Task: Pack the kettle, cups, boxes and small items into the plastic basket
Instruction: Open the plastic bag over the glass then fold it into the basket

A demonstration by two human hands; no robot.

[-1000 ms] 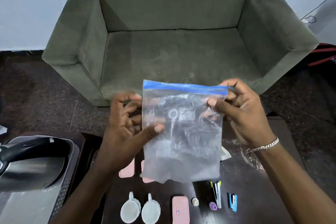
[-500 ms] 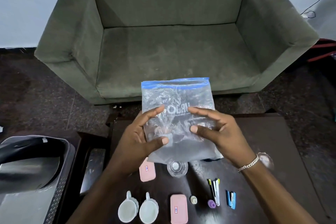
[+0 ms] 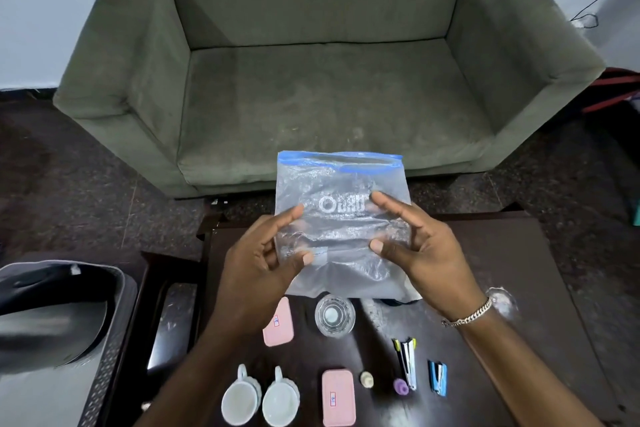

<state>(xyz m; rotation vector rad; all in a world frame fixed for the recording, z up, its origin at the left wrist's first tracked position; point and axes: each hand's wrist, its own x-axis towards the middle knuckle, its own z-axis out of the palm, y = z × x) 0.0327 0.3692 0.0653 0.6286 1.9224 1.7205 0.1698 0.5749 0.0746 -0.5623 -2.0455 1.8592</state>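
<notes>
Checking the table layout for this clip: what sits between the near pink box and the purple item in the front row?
In the head view, one small cream-coloured cap-like item lies between the near pink box and the purple item, apart from both.

Two white cups (image 3: 259,400) side by side at table (image 3: 519,270) near edge, handles pointing away. Pink box (image 3: 338,397) flat just right of them; second pink box (image 3: 279,322) farther in, tilted. Steel kettle (image 3: 48,319) with black handle lying inside grey plastic basket (image 3: 114,340), off the table's left edge.
</notes>
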